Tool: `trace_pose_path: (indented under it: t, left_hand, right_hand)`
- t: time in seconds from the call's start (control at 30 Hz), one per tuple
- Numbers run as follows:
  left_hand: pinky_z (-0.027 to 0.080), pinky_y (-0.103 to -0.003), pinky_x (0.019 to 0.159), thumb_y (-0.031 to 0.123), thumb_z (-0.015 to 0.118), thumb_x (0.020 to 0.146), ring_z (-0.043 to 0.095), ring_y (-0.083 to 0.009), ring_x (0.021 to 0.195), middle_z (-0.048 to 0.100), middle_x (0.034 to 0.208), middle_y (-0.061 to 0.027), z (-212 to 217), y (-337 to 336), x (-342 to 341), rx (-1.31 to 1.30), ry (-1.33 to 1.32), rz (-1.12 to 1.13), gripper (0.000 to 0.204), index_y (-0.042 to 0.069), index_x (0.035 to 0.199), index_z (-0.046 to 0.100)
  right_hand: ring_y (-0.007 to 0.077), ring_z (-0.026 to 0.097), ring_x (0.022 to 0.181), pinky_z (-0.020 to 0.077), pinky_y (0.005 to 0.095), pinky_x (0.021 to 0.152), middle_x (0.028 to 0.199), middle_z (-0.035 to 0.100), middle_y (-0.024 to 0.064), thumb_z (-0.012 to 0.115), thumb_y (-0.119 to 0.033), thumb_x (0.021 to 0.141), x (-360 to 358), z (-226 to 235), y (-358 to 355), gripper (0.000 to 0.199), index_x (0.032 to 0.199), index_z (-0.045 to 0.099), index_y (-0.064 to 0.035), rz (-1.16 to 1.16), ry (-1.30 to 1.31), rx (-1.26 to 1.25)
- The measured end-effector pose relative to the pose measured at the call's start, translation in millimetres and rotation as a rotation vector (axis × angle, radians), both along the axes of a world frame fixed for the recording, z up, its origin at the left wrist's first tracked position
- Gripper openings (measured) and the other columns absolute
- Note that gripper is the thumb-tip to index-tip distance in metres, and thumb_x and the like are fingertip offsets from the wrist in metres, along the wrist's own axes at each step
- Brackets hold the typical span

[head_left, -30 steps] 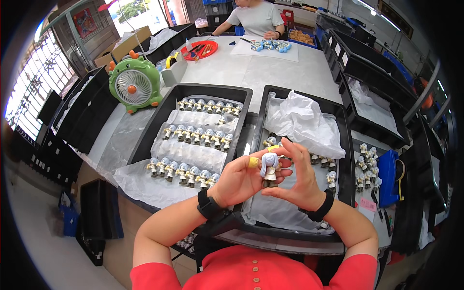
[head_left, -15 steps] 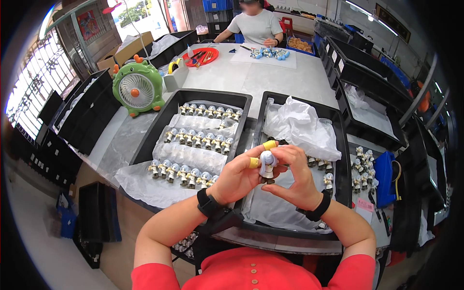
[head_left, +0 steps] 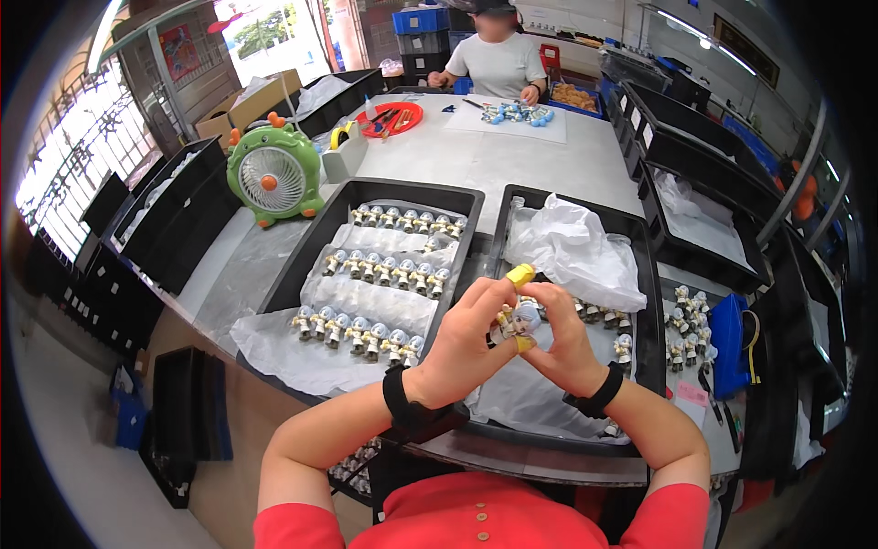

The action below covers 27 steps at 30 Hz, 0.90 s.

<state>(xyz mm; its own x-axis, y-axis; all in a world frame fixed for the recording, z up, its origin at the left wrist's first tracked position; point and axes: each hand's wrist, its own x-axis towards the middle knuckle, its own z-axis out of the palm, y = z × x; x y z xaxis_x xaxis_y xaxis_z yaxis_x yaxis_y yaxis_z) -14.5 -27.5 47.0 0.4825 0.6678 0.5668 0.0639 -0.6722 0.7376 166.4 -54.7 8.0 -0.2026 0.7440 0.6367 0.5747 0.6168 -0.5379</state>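
Both my hands hold one small toy figurine [head_left: 522,320] with a pale round head, raised above the right black tray [head_left: 647,302]. My left hand [head_left: 466,343] pinches it from the left; yellow finger covers sit on its index fingertip and thumb. My right hand [head_left: 569,340] grips it from the right. Each wrist carries a black band. The left black tray [head_left: 302,265] has three rows of similar figurines [head_left: 366,334] standing on white plastic sheets.
Crumpled white plastic [head_left: 572,247] lies in the right tray with a few loose figurines [head_left: 622,348]. A green desk fan [head_left: 270,178] stands at the left. Stacked black trays [head_left: 704,183] line the right. Another person [head_left: 498,59] sits at the far end with blue parts.
The hands stay together on the figurine, turning it slightly; my head has shifted a little, so the view has moved. The trays are unchanged.
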Motion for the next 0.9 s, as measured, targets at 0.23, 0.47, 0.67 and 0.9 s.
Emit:
trace_pose_path:
  t: [0.23, 0.47, 0.67, 0.9]
  left_hand:
    - [0.044, -0.022, 0.069, 0.008, 0.077, 0.075, 0.051, -0.0082, 0.082, 0.058, 0.100, -0.0019, 48.9, -12.8, -70.8, -0.220, 0.032, -0.072, 0.043, 0.002, 0.114, 0.060]
    - [0.046, -0.029, 0.063, 0.004, 0.077, 0.067, 0.056, -0.0166, 0.074, 0.056, 0.090, -0.0065, 42.7, -27.2, -144.4, 0.239, 0.445, 0.346, 0.057, 0.002, 0.118, 0.052]
    - [0.047, -0.032, 0.063, -0.003, 0.073, 0.067, 0.055, -0.0239, 0.073, 0.050, 0.091, -0.0107, 24.7, -23.1, -158.3, 0.360, 0.423, 0.400, 0.068, 0.005, 0.129, 0.047]
    - [0.047, -0.032, 0.063, 0.001, 0.076, 0.066, 0.055, -0.0242, 0.074, 0.052, 0.091, -0.0107, 22.8, -23.6, -172.8, 0.261, 0.398, 0.273, 0.051, 0.001, 0.113, 0.056]
  right_hand:
    - [0.0266, 0.060, 0.094, 0.0422, 0.0368, 0.087, 0.100, 0.064, 0.0081, 0.073, -0.011, 0.074, -13.0, 6.6, -14.5, 0.034, 0.106, 0.062, -0.0062, 0.114, -0.059, -0.178]
    - [0.0244, 0.056, 0.098, 0.0378, 0.0372, 0.088, 0.101, 0.063, 0.0064, 0.075, -0.024, 0.075, -60.8, 20.1, -9.0, 0.038, 0.108, 0.062, -0.0107, 0.404, -0.343, -0.197]
    - [0.0264, 0.055, 0.103, 0.0358, 0.0404, 0.090, 0.105, 0.061, 0.0098, 0.073, -0.032, 0.075, -121.2, 12.8, 4.4, 0.050, 0.117, 0.056, -0.0099, 0.384, -0.410, -0.165]
    - [0.0249, 0.062, 0.077, 0.0376, 0.0418, 0.085, 0.071, 0.063, 0.0056, 0.060, -0.016, 0.079, -145.1, 0.8, 23.5, 0.006, 0.081, 0.063, -0.0108, 0.260, -0.629, -0.154]
